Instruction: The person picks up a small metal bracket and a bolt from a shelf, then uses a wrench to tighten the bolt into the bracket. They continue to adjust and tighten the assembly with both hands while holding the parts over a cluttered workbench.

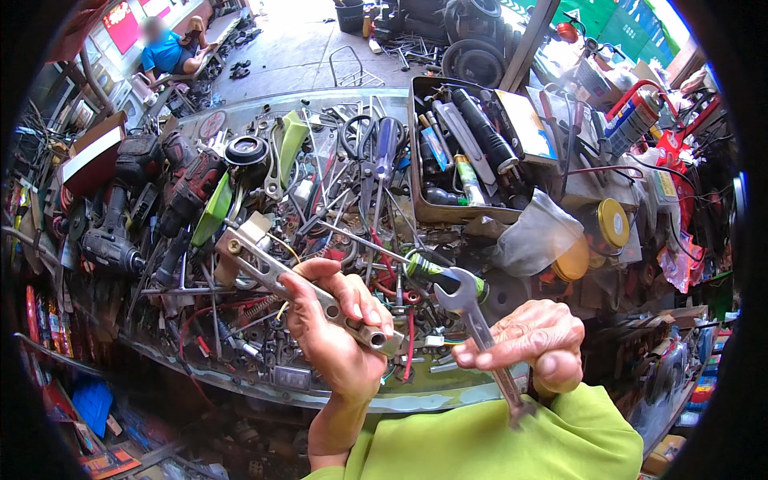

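My left hand (340,332) is closed around a long metal bracket (264,260), which slants from upper left to lower right. Holes run along the bracket, and a round tube end pokes out beside my fingers. To its right, my right hand (540,344) grips an open-end wrench (478,324) by the middle of its shank, its open jaw pointing up. The wrench and bracket are apart. Behind the wrench jaw lies a screwdriver with a green and black handle (428,268), its shaft reaching left over the cluttered bench.
Loose tools and parts cover the glass-topped bench (320,400). Power drills (112,232) lie at the left. A metal tin (468,212) of tubes and tools stands at the back, with yellow-lidded jars (612,222) to its right. A person in blue (164,52) sits far left.
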The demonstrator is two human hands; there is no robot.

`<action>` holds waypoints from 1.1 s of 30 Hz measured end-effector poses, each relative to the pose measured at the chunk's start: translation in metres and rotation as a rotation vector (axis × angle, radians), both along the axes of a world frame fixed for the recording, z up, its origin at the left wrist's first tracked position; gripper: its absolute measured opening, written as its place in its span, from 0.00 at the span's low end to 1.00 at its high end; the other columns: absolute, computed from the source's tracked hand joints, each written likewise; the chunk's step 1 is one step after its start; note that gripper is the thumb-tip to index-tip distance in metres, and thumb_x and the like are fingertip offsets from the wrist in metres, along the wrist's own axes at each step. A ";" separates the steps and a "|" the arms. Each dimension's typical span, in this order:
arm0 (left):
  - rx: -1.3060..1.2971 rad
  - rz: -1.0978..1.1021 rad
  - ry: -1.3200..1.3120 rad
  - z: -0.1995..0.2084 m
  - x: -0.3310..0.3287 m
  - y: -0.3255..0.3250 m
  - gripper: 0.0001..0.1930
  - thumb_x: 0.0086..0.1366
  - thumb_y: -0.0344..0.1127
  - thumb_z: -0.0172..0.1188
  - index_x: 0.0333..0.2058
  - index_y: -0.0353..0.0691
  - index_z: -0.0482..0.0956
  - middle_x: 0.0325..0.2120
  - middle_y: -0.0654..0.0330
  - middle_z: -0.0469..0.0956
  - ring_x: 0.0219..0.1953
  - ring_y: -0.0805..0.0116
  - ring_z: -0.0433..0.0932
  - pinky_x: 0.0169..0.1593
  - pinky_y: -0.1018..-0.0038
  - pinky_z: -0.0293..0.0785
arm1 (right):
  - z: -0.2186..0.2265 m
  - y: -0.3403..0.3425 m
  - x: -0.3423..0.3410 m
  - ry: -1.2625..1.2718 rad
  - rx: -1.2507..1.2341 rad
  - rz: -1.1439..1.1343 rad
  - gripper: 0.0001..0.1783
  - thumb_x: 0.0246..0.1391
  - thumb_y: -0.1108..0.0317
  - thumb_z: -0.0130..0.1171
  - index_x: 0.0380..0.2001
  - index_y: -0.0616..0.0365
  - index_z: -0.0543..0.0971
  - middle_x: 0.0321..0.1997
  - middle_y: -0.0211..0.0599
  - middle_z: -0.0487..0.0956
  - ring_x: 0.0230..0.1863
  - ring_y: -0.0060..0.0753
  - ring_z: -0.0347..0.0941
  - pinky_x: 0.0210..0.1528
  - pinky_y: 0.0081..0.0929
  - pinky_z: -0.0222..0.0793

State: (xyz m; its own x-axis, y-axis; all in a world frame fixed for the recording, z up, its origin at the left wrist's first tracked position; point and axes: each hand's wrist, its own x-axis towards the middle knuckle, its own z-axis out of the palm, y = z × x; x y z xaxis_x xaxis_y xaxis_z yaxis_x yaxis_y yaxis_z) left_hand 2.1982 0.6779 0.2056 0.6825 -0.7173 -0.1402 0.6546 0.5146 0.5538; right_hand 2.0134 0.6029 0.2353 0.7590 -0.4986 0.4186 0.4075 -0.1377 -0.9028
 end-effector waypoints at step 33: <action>0.030 0.155 -0.001 0.006 -0.012 -0.006 0.26 0.67 0.64 0.40 0.42 0.45 0.66 0.21 0.64 0.66 0.22 0.70 0.68 0.26 0.70 0.69 | -0.023 0.050 0.030 0.125 0.924 0.328 0.11 0.61 0.79 0.50 0.46 0.70 0.73 0.48 0.49 0.77 0.47 0.37 0.78 0.44 0.28 0.80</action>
